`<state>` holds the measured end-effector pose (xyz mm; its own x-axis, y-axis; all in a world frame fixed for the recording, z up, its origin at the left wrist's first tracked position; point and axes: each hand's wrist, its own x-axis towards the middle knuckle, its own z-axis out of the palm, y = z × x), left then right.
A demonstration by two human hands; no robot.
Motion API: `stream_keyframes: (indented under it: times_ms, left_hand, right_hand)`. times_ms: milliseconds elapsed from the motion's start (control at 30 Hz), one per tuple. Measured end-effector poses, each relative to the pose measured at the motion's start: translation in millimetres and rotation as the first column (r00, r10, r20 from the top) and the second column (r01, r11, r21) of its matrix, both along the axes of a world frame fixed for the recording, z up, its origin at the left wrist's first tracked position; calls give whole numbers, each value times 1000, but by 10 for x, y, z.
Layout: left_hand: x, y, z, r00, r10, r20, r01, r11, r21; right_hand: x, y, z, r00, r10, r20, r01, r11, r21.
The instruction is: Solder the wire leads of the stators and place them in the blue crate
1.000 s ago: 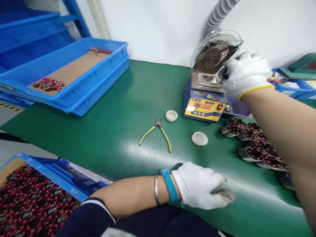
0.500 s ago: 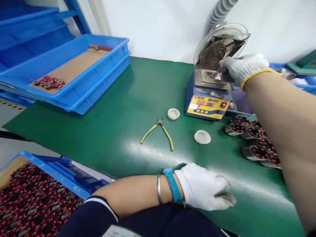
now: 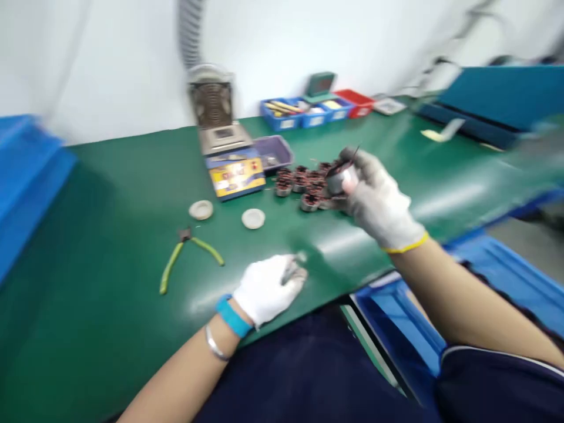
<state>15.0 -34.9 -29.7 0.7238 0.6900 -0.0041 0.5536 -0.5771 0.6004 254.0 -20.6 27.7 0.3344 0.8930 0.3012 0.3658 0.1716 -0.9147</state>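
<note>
My right hand, in a white glove with grey fingertips, grips a silver cylindrical motor part with dark windings, held over the right end of a cluster of similar wound parts on the green table. Near the table's front edge rests my gloved left hand, fingers bent and slightly apart, with nothing visible in them. Green-handled cutters lie spread to its upper left. Two small white dishes, one at the left and one at the right, sit between the cutters and the parts.
A blue and yellow soldering unit stands at the back, beside a purple tray. Small blue bins and a red bin line the wall. Blue crates flank the table at left and lower right.
The view has swung to the right. My right hand has left the soldering unit and now holds a silver part near the cluster. My left hand remains by the front edge.
</note>
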Motion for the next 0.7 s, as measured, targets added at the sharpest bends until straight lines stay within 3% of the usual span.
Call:
stream_keyframes:
  times_ms: [67, 133, 233, 300, 400, 567, 633, 700]
  left_hand:
    - [32, 4, -50, 999, 20, 25, -21, 1000, 14]
    - [60, 2, -93, 999, 26, 45, -27, 1000, 14]
    - [69, -36, -106, 998, 24, 62, -24, 1000, -5]
    - [61, -63, -98, 996, 40, 75, -38, 999, -28]
    - [56, -64, -105, 985, 100, 138, -87, 991, -98]
    - [85, -8, -163, 970, 150, 193, -119, 979, -167]
    - [89, -5, -167, 970, 147, 193, -116, 980, -163]
    - [85, -17, -153, 970, 144, 194, -114, 981, -157]
  right_hand:
    - [178, -653, -285, 972, -207, 116, 217, 972, -88]
    - [389, -1244, -510, 834, -443, 330, 518, 834, -191]
    - [748, -2006, -676, 632, -565, 531, 758, 595, -269]
    - [975, -2412, -692, 563, -517, 645, 814, 480, -325]
    - [1223, -2873, -682, 522, -358, 774, 840, 374, -393]
    - [1362, -3271, -793, 386, -159, 909, 917, 177, -358]
    - [1400, -3321, -850, 348, -109, 931, 933, 141, -332]
    - [1470, -3332, -884, 331, -59, 942, 937, 140, -321]
